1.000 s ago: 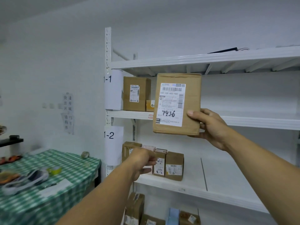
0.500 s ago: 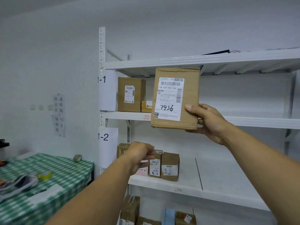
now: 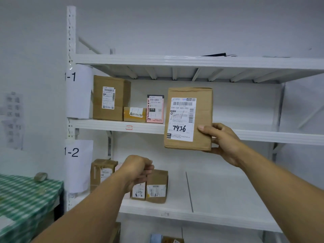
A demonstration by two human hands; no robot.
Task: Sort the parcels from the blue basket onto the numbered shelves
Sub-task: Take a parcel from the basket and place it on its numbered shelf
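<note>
Nearest the camera, the left hand [image 3: 138,171] hangs low in front of the shelf marked 1-2 [image 3: 219,190], fingers curled inward. It is seen from behind, so whether anything small sits inside that fist cannot be told. The right hand [image 3: 226,144] grips the brown parcel [image 3: 189,118] at its lower right corner, thumb on the front face, label and handwritten 7936 turned toward the viewer. Over the last second this parcel has moved rightward along the rack and sits lower against it. Its top edge, which overlapped the ribbed upper board [image 3: 175,61], now stands clear below it, and a pink parcel [image 3: 155,109] that it hid now shows just to its left. That likely means a spot on shelf 1-1 [image 3: 105,124] has been picked and only the setting-down remains. The parcel is in the air, though, its lower part hanging in front of and below the shelf's front lip. It would need to rise over that lip before going in, while staying under the ribs above. Further back, the large box [image 3: 110,98], a small box [image 3: 135,114] and the pink parcel fill the left end. From the pink parcel to the right upright [image 3: 278,111] the shelf surface shows nothing standing on it, giving broad room. The blue basket is out of view.
</note>
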